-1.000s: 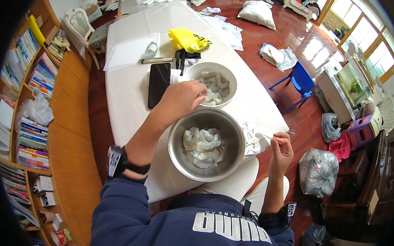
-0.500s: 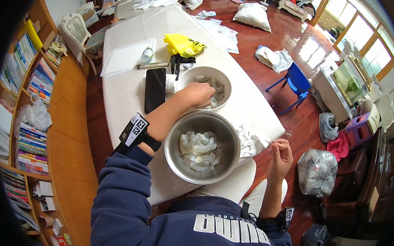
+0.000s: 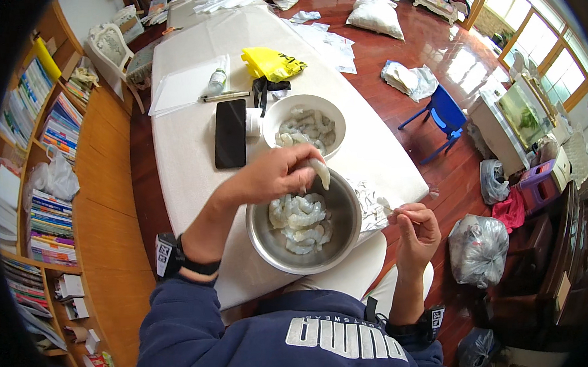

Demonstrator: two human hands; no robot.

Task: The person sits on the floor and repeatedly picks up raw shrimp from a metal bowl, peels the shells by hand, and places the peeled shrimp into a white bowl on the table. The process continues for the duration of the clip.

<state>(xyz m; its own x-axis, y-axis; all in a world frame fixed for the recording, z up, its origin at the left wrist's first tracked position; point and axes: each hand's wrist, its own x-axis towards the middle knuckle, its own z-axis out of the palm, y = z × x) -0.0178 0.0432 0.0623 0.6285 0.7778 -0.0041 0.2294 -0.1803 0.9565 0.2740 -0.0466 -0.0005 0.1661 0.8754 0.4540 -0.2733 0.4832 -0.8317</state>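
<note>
Over the far rim of the steel bowl [image 3: 254, 243], my left hand [image 3: 266, 176] pinches a peeled raw shrimp [image 3: 321, 173] that hangs from its fingertips. A heap of pale peeled shrimp [image 3: 299, 218] lies in that bowl. Just beyond stands a white bowl [image 3: 270, 132] with more greyish shrimp [image 3: 309, 126]. To the right of the steel bowl, my right hand [image 3: 415, 233] is closed in a pinch; a small, thin whitish thing shows at its fingertips, too small to name. Beside it, a white sheet with dark streaks [image 3: 369, 204] lies at the table's edge.
Left of the white bowl, a black phone [image 3: 231, 133] leans on a white container [image 3: 253, 124]. Farther back lie a pen [image 3: 227, 96], a small bottle [image 3: 217, 82], papers [image 3: 177, 93] and a yellow bag [image 3: 270, 62]. A blue chair [image 3: 446, 117] stands beyond the table's right edge.
My left hand has come out of the white bowl toward me, now with a shrimp over the steel bowl. My right hand stays pinched, nearly in place.
</note>
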